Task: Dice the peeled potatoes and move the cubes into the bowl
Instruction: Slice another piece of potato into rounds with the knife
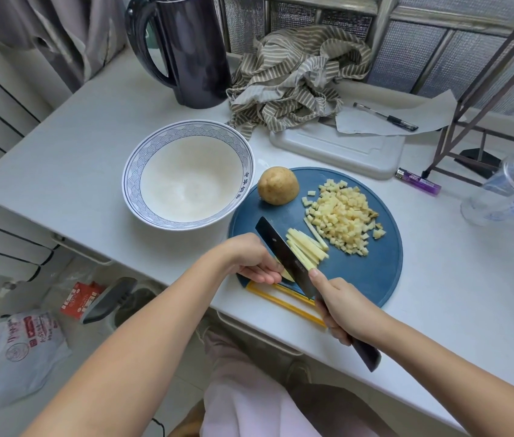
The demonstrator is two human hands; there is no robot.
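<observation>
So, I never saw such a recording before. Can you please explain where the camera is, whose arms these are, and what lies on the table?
One camera sits on a person's head and looks down, so the two bare arms are the wearer's own. The right hand grips a dark knife; the left hand holds a potato piece beside its blade. On the round blue board lie potato strips, a heap of cubes and one potato not yet diced. Beside the board stands an empty white bowl. Behind are a dark kettle and a striped cloth.
</observation>
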